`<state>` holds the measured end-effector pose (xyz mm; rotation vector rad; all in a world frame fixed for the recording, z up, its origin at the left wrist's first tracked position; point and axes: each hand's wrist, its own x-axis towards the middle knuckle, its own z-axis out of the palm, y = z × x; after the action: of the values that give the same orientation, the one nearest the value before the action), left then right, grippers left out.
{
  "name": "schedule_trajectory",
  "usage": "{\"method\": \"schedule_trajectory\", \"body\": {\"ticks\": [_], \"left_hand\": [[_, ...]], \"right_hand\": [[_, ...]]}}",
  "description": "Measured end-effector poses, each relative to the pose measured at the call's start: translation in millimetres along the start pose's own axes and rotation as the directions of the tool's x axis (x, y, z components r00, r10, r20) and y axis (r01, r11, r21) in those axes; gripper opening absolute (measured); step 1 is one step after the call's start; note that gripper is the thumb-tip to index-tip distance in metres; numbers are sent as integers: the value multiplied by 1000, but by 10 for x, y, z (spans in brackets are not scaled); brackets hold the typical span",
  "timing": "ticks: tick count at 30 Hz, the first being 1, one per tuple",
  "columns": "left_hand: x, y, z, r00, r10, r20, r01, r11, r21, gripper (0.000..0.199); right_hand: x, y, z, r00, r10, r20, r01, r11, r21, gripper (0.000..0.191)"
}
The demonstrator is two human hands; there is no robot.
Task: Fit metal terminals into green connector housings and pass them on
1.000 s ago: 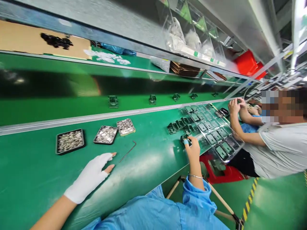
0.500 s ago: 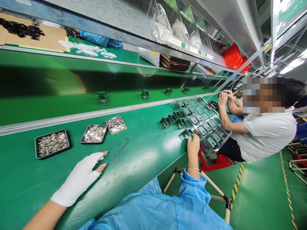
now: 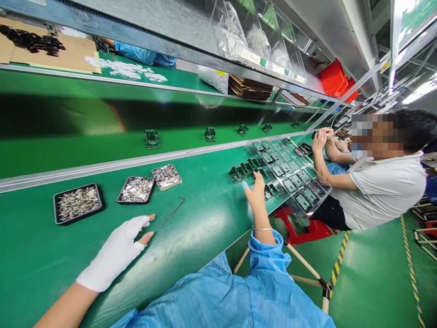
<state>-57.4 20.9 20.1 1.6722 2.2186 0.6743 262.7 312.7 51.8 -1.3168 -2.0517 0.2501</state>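
Wearing a white glove with bare fingertips, my left hand (image 3: pixel 119 250) rests over the green bench (image 3: pixel 205 205), its thumb and fingers apart and nothing between them. Just right of its fingertips lies an L-shaped hex key (image 3: pixel 173 212). My right hand (image 3: pixel 256 193), with a blue cover on one fingertip, is held open beside a cluster of small green circuit-board parts (image 3: pixel 244 169). Its fingers partly hide some of them; whether they touch is unclear. Another board part (image 3: pixel 271 190) lies right of this hand, by the clear plastic tray (image 3: pixel 307 202) of similar boards.
Small metal parts fill a black tray (image 3: pixel 79 203) at left, a second tray (image 3: pixel 135 189) and a third tray (image 3: pixel 166 176). Beyond a metal rail, spaced board assemblies (image 3: pixel 152 139) sit on a green strip. A co-worker (image 3: pixel 378 191) sits at right by a red stool (image 3: pixel 303 230).
My right hand has moved left and up, away from the board part by the tray, and its fingers have spread. My left hand keeps its pose.
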Motion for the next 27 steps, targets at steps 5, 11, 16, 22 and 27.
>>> {"method": "schedule_trajectory", "body": {"ticks": [5, 11, 16, 22, 27], "left_hand": [[2, 11, 3, 1000, 14, -8, -14, 1000, -10, 51], [-4, -12, 38, 1000, 17, -20, -17, 1000, -3, 50], [-17, -13, 32, 999, 29, -33, -29, 999, 14, 47], [-19, 13, 15, 1000, 22, -14, -21, 1000, 10, 51], [-22, 16, 29, 999, 22, -39, -22, 1000, 4, 47]], "right_hand": [[512, -36, 139, 998, 23, 51, -8, 961, -277, 71], [764, 124, 115, 965, 85, 248, 32, 901, -432, 60], [791, 71, 194, 951, 108, 291, 44, 880, -472, 59], [936, -216, 384, 944, 91, 317, 86, 861, -501, 60], [1108, -372, 535, 942, 64, 329, 94, 890, -445, 58]]}}
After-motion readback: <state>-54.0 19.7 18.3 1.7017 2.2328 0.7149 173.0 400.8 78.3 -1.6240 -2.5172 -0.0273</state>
